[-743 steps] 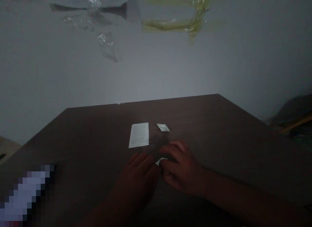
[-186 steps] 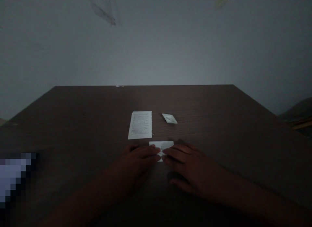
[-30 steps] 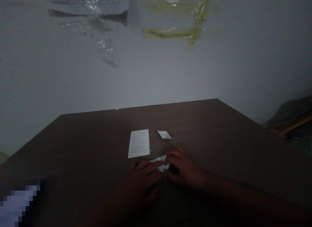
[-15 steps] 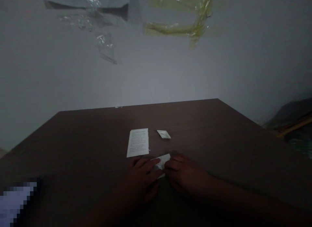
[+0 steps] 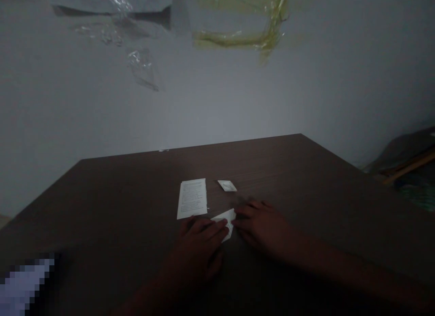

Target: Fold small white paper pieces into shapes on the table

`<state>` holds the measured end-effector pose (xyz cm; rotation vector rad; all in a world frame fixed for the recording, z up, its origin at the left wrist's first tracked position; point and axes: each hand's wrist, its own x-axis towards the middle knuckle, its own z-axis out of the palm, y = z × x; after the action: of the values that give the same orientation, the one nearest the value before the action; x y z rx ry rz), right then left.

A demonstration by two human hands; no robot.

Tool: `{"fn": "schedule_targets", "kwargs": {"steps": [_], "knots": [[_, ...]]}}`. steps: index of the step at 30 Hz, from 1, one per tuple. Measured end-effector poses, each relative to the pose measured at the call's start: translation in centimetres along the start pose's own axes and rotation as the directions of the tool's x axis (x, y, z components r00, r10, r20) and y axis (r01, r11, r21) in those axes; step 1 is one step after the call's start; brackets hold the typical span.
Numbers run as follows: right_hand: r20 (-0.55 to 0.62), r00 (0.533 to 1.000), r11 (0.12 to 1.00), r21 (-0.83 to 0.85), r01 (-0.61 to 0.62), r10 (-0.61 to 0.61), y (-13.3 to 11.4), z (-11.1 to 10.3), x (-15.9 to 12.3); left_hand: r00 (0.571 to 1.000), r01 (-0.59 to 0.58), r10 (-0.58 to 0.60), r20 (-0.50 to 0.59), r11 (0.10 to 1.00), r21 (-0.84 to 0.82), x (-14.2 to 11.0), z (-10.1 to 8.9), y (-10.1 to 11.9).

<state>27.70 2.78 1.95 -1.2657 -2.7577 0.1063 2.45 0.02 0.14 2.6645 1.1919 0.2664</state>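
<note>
A small folded piece of white paper (image 5: 229, 215) lies on the dark table between my hands. My left hand (image 5: 200, 243) rests over its left part, fingers stretched out and pressing it down. At the paper's right edge is my right hand (image 5: 263, 225), its fingers extended and slightly spread, the tips at or touching the edge. Just beyond my left hand lies a printed sheet (image 5: 192, 198), flat on the table. To the right of that sheet sits a small folded paper diamond (image 5: 227, 185).
The brown wooden table (image 5: 136, 189) meets a grey wall (image 5: 217, 103) at its far edge. Clear and yellow tape (image 5: 231, 40) sticks to the wall. At the lower left is a pixelated pale patch (image 5: 23, 284). Dark items (image 5: 408, 157) stand beyond the table at right.
My right hand has moved a little away and its fingers have opened out, showing more of the folded paper. My left hand stays on the paper. The view has shifted slightly.
</note>
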Motion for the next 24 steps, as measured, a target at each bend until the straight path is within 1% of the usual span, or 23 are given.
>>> {"fn": "schedule_targets", "kwargs": {"steps": [3,7,10,13,15,18,24], "knots": [[-0.001,0.999,0.998,0.031,-0.045,0.045,0.3,-0.1,0.4,0.997,0.028,-0.029,-0.069,1.000,-0.009,0.0,0.5,-0.5],[-0.018,1.000,0.989,0.148,0.009,-0.007,0.1,0.6,0.6,0.984,0.088,-0.088,-0.154,0.996,-0.007,0.3,1.0,-0.8],[-0.044,0.998,0.978,0.205,0.044,-0.036,-0.3,1.6,0.6,0.975,0.083,-0.084,-0.208,0.996,-0.014,0.4,0.8,-0.5],[-0.088,0.995,0.967,0.247,0.061,-0.041,-0.4,2.4,0.7,0.976,0.048,-0.047,-0.214,0.999,0.000,0.4,0.3,-0.1],[-0.112,0.991,0.958,0.270,0.101,-0.073,-0.4,2.7,0.7,0.976,0.028,-0.022,-0.219,0.999,0.024,0.3,0.0,0.1],[-0.115,0.986,0.947,0.285,0.148,-0.119,-0.3,2.9,0.7,0.972,0.003,0.008,-0.233,0.999,0.047,0.1,-0.4,0.1],[-0.156,0.980,0.940,0.300,0.163,-0.120,0.0,3.0,0.5,0.976,-0.054,0.045,-0.215,0.998,-0.033,-0.3,-0.7,-0.2]]}}
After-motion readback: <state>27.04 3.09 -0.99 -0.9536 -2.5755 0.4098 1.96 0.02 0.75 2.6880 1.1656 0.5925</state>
